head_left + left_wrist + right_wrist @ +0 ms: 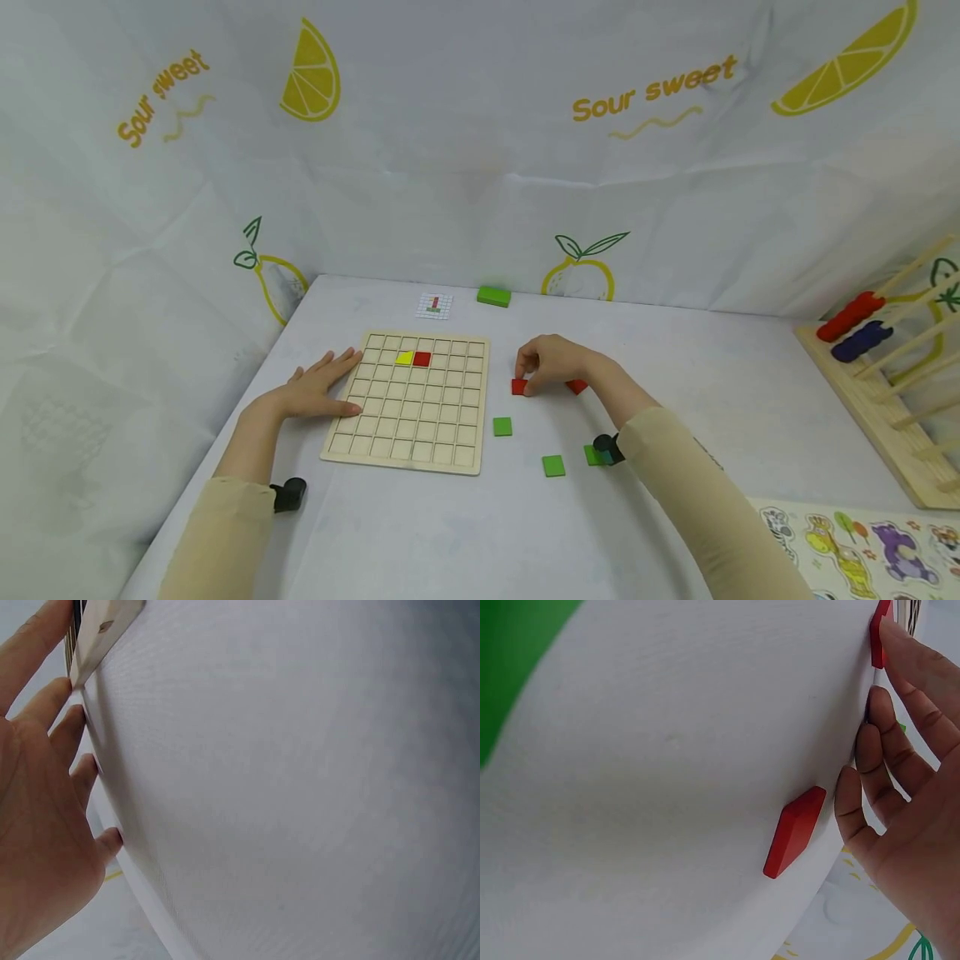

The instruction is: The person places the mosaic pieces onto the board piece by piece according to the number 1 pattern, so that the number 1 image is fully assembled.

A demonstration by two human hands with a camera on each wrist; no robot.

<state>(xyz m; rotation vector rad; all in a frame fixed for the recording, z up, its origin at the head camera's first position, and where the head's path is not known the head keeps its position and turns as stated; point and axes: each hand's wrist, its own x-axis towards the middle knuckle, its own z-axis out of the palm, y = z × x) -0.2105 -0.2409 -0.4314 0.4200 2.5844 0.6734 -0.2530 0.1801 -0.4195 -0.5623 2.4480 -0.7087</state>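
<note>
Right now the right hand [551,360] bends over a small red tile [519,386] on the white table [675,392], and its fingertips [889,634] pinch the tile at its edges. That tile lies just beside the right side of the wooden board [411,408], a flat tray cut into many little square holes. A second red tile [795,831] lies on the table close under the same hand. The left hand [318,387] lies flat with its fingers spread, pressing on the left edge of the board. Two tiles already sit in the board, a yellow one [405,358] and a red one [422,359], side by side near the top. The tile looks thin, hard and light, so I think it lifts easily. Its flat top may be smooth and slippery, so the best place to hold it is by two opposite edges. Three green tiles [502,427] lie nearby, and a small picture card [434,306] lies behind the board.
</note>
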